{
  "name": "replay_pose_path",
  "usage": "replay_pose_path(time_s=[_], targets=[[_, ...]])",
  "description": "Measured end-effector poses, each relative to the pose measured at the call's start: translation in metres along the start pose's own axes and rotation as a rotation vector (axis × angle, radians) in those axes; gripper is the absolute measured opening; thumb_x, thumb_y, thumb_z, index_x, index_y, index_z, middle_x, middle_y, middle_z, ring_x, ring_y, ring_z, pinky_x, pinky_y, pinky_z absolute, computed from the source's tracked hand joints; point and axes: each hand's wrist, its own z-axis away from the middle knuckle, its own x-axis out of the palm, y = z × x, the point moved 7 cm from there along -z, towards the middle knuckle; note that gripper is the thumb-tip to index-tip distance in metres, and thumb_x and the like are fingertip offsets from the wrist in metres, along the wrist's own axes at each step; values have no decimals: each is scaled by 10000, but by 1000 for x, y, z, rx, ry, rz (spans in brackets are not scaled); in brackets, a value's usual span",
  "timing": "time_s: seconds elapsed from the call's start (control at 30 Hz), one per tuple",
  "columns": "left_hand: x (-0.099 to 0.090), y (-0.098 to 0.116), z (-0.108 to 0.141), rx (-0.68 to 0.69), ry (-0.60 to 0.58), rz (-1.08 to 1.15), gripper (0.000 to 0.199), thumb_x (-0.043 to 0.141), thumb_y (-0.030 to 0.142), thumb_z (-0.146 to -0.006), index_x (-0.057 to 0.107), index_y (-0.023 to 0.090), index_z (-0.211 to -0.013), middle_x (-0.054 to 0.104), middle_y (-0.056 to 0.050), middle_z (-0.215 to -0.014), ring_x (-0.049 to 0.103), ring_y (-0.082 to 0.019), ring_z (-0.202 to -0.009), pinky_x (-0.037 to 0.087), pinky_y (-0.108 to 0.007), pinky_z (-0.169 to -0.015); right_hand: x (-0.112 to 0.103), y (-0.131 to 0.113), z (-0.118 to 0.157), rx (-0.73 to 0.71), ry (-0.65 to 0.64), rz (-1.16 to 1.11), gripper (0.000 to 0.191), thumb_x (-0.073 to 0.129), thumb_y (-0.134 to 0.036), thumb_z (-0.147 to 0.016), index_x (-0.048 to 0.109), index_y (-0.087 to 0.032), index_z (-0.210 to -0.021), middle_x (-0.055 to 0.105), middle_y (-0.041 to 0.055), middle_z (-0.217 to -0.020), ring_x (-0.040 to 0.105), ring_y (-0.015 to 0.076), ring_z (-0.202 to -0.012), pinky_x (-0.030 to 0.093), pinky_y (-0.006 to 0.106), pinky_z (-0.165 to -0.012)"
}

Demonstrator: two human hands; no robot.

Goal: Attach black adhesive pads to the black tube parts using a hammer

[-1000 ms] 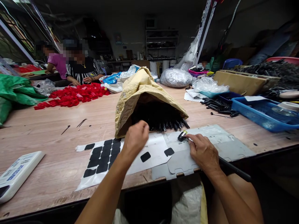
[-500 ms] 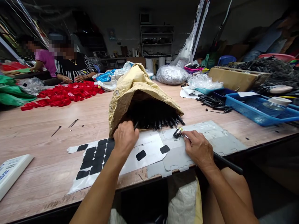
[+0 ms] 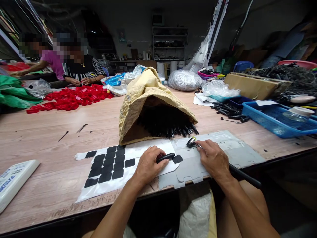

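Note:
My left hand is closed on a slim black pen-shaped piece, held level just above the white sheet. Its tip points right, close to a loose black rounded-square pad. My right hand grips a small hammer by its metal shaft; the head has a yellowish end, and the black handle runs back past my wrist. Beyond both hands, a yellowish paper sack lies with its mouth toward me, full of similar black pieces.
A white sheet carries rows of black pads, beside a grey board. Red parts are heaped at the left, where two people work. A blue tray stands at the right. A white box sits at the left edge.
My left hand has drawn back from the sack's mouth, toward me and right, bringing the black pen-shaped piece over the sheet. The right hand keeps the hammer in nearly the same place.

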Motion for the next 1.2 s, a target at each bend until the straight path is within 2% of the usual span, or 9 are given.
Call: replay_pose_path(time_s=[0.13, 0.33, 0.43, 0.6, 0.77, 0.87, 1.0, 1.1, 1.2], targets=[[0, 1, 1, 16, -13, 3, 77, 720, 286, -840, 723, 227, -889, 650, -15, -852, 562, -204, -871, 412, -320, -780, -15, -17, 3, -16, 55, -157, 296, 501, -196, -952, 680, -224, -1186, 694, 61, -992, 639, 224, -966, 501, 348, -826], [0, 0, 1, 18, -20, 6, 67, 733, 274, -829, 740, 234, -883, 653, -9, -834, 554, -203, -864, 410, -321, -793, -43, -74, 8, -90, 13, -550, 266, 499, -213, -984, 671, -235, -1186, 707, 53, -1028, 669, 187, -967, 534, 308, -855], [1, 0, 2, 35, -14, 2, 68, 735, 267, -829, 741, 233, -888, 653, -8, -839, 552, -200, -863, 408, -318, -788, -46, -88, 13, -120, 28, -580, 287, 495, -193, -987, 656, -219, -1223, 695, 64, -1030, 658, 183, -973, 530, 305, -866], [1, 1, 3, 51, -1, -15, 69, 736, 266, -824, 733, 226, -880, 648, -8, -838, 550, -198, -858, 410, -315, -780, -29, -90, 17, -96, -91, -499, 293, 452, -210, -994, 667, -220, -1193, 687, 72, -963, 658, 203, -912, 535, 329, -835], [1, 1, 2, 53, -8, -24, 67, 717, 286, -841, 723, 233, -880, 652, -13, -856, 551, -205, -869, 414, -319, -792, -38, -100, 14, -104, -47, -538, 302, 461, -218, -992, 653, -234, -1224, 688, 81, -1008, 651, 210, -946, 532, 340, -854], [1, 1, 2, 37, -1, -45, 50, 711, 273, -835, 705, 224, -839, 634, -12, -828, 544, -203, -850, 406, -313, -767, -31, -110, 17, -133, -123, -528, 312, 446, -203, -990, 653, -242, -1220, 685, 69, -982, 649, 200, -918, 530, 326, -837], [1, 2, 3, 26, -10, -35, 51, 714, 262, -825, 701, 219, -849, 635, -7, -829, 541, -199, -852, 401, -310, -771, -23, -103, 17, -116, -182, -494, 293, 450, -223, -990, 670, -245, -1182, 686, 56, -967, 648, 192, -887, 518, 311, -816], [0, 3, 2, 19, -35, 9, 106, 664, 317, -887, 704, 221, -910, 657, -8, -878, 544, -201, -879, 401, -318, -801, -26, -78, 5, -70, -104, -418, 291, 486, -232, -975, 667, -248, -1203, 693, 54, -1031, 651, 196, -953, 499, 310, -844], [-2, 2, 1, 4, -60, 43, 307, 472, 376, -1013, 671, 212, -847, 644, -11, -865, 538, -194, -865, 394, -326, -808, -23, -45, -6, -29, -50, -204, 280, 510, -197, -944, 688, -262, -1151, 694, 29, -1012, 646, 194, -949, 473, 305, -810]])
